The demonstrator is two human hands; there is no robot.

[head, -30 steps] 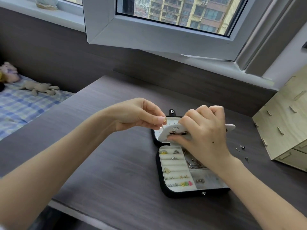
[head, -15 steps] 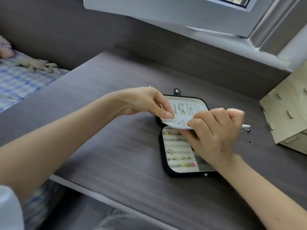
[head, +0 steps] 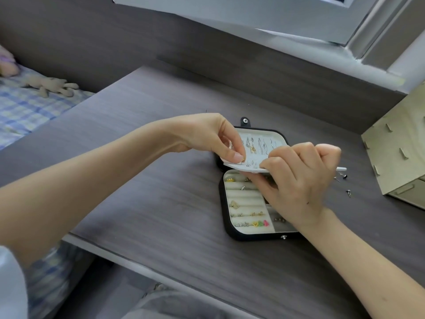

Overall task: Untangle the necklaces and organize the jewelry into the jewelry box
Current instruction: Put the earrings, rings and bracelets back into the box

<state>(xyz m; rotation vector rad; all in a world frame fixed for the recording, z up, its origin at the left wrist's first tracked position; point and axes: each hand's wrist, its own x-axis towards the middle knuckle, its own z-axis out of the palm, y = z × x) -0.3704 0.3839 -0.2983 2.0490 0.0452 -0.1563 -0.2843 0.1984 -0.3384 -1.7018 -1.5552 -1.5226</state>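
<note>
"Head camera, start close. What is nearest?"

"Two bare arms reach out over a grey wood-look desk (head: pixel 149 238). Its near edge runs slanting across the bottom of the view."

"Where is the box?"

"The small black jewelry box with cream lining (head: pixel 226 229) lies open on the desk, right of the middle and well back from the near edge. Rings and tiny studs sit in its soft rows. In the front row are little pink, green and yellow studs (head: pixel 261 223)."

"What are the hands doing?"

"The right hand (head: pixel 299 187) is over the box. Its fingers are curled, and it grips a thin white earring card (head: pixel 234 166) just above the tray. The left hand (head: pixel 207 137) pinches a tiny gold earring (head: pixel 242 159) between thumb and fingertip, right at the card's left end. Long silver and gold pieces show on the pale face behind the fingers. I cannot tell if they are on the card or on the lid."

"Anything beside the box?"

"A few loose little metal studs (head: pixel 343 176) lie on the desk to its right. They are between it and a pale wooden box with slots (head: pixel 395 155) at the right edge."

"Where is there room?"

"Left of the jewelry box, a wide stretch of desk top runs to the left edge. Past that edge is a bed with a blue checked sheet (head: pixel 30 107) and a beige soft toy (head: pixel 54 86). At the back the desk meets a dark grey wall panel (head: pixel 115 42). Above that are a white sill (head: pixel 368 67) and an open grey window frame (head: pixel 230 17)."
</note>
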